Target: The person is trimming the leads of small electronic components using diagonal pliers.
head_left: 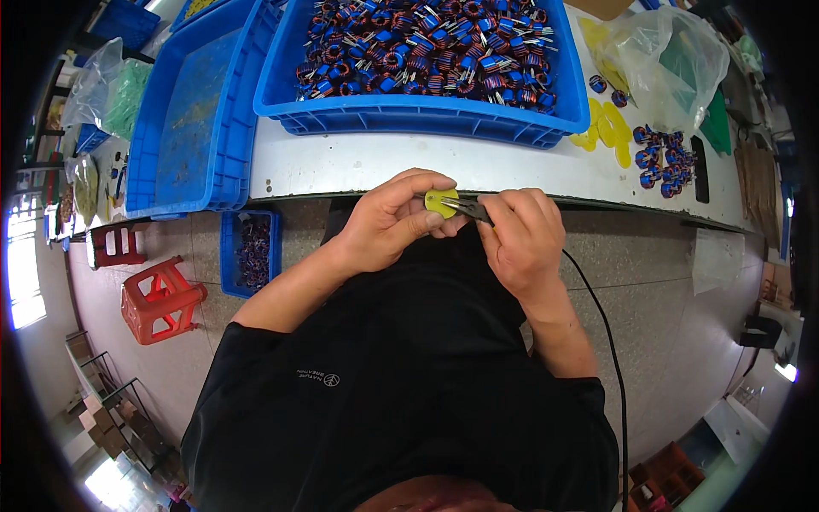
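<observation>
My left hand (pixel 384 218) pinches a round yellow-green disc (pixel 437 203) between thumb and fingers, just in front of the table's near edge. What lies behind the disc is hidden by my fingers. In my right hand (pixel 525 235) is a pair of small pliers (pixel 470 208) with dark handles, its metal jaws touching the disc's face. Beyond my hands stands a blue bin (pixel 426 106) heaped with wire-wound ring coils (pixel 426 51) in blue and copper. More yellow discs (pixel 607 128) lie on the table to the right, beside a cluster of coils (pixel 665 160).
An empty-looking blue tray (pixel 183 111) stands at the left. Clear plastic bags (pixel 674 60) lie at the far right. Below the table are a small blue bin (pixel 251 252) with coils and a red stool (pixel 162 299). A black cable (pixel 607 324) hangs to my right.
</observation>
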Demonstrator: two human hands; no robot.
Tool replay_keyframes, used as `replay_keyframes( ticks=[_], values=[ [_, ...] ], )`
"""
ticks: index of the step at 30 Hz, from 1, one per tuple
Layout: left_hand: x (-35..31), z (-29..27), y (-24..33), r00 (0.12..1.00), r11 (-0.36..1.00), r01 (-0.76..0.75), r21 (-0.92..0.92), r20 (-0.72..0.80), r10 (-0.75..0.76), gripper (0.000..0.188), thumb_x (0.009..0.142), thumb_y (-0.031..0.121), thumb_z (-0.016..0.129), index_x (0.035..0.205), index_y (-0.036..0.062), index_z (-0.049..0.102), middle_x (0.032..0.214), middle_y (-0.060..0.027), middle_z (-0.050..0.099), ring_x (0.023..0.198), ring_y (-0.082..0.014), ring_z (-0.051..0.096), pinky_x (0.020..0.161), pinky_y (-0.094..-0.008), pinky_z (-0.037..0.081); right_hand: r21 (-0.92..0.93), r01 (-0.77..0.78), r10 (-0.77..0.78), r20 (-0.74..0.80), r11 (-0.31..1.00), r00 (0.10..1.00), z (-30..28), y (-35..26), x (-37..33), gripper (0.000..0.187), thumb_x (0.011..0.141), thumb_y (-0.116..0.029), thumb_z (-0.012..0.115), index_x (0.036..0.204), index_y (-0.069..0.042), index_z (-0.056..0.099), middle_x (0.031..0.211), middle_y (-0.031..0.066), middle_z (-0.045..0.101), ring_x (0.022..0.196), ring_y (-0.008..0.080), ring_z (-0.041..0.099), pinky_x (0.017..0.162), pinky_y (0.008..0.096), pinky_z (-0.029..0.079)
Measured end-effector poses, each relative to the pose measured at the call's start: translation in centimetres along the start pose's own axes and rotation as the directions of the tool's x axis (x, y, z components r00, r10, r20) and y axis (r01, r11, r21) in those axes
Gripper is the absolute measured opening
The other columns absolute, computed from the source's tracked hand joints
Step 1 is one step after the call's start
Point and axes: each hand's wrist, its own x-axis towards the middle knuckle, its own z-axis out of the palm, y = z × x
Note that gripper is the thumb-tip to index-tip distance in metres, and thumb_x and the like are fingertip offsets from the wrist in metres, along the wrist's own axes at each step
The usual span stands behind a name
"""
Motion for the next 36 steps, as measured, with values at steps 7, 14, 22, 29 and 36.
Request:
replay_keyframes(
  ticks=[7, 14, 22, 29, 36],
  values=[
    [-0.3, 0.1, 0.3, 1.000, 1.000, 0.020, 0.004, 0.000, -0.020, 0.039, 0.103, 0.000, 0.056, 0.141, -0.0051, 0.050, 0.128, -0.0181, 0.055, 0.094, -0.0234, 0.070, 0.082, -0.0288, 0.060, -0.059, 0.059, -0.054, 0.085, 0.997, 0.995, -0.9, 0.3, 0.9, 0.032, 0.074, -0.008, 0.076, 0.104, -0.009, 0.069, 0.097, 0.0030, 0.060, 0.083, 0.0222, 0.056, 0.076, 0.0331, 0.044],
    [-0.1, 0.4, 1.0, 0.981, 0.961, 0.175, -0.213, -0.046, -0.189, 0.037, 0.105, 0.003, 0.051, 0.141, -0.0048, 0.049, 0.117, -0.0193, 0.060, 0.086, -0.0208, 0.066, 0.074, -0.0265, 0.057, 0.077, -0.066, 0.060, 0.074, 0.995, 0.995, -0.4, -0.2, 0.7, 0.028, 0.075, -0.008, 0.076, 0.103, -0.009, 0.070, 0.095, 0.0034, 0.060, 0.083, 0.0225, 0.056, 0.074, 0.0336, 0.045],
    [0.1, 0.6, 0.3, 0.979, 0.953, 0.161, -0.255, -0.078, -0.186, 0.039, 0.104, 0.002, 0.047, 0.142, -0.0056, 0.047, 0.112, -0.0188, 0.063, 0.082, -0.0191, 0.063, 0.067, -0.0253, 0.055, 0.130, -0.104, 0.099, 0.042, 0.986, 0.994, 0.3, 0.0, 0.4, 0.026, 0.076, -0.009, 0.076, 0.101, -0.008, 0.071, 0.094, 0.0030, 0.060, 0.081, 0.0224, 0.056, 0.072, 0.0338, 0.046],
    [0.2, 0.5, 0.2, 0.970, 0.937, 0.210, -0.280, -0.058, -0.234, 0.038, 0.104, 0.002, 0.047, 0.141, -0.0058, 0.049, 0.110, -0.0180, 0.063, 0.081, -0.0182, 0.063, 0.063, -0.0245, 0.054, 0.092, -0.062, 0.056, 0.067, 0.994, 0.996, -0.4, 0.3, 0.6, 0.026, 0.076, -0.009, 0.076, 0.101, -0.007, 0.070, 0.092, 0.0035, 0.060, 0.077, 0.0219, 0.055, 0.069, 0.0333, 0.045],
    [0.1, 0.9, 1.0, 0.952, 0.947, 0.297, -0.123, -0.040, -0.303, 0.034, 0.103, 0.002, 0.046, 0.136, -0.0038, 0.055, 0.109, -0.0174, 0.064, 0.072, -0.0164, 0.060, 0.058, -0.0216, 0.049, 0.018, 0.021, -0.023, 0.107, 1.000, 0.994, -0.9, 0.4, 0.1, 0.022, 0.076, -0.007, 0.076, 0.096, -0.008, 0.067, 0.087, 0.0032, 0.056, 0.073, 0.0213, 0.053, 0.065, 0.0338, 0.043]
  ],
)
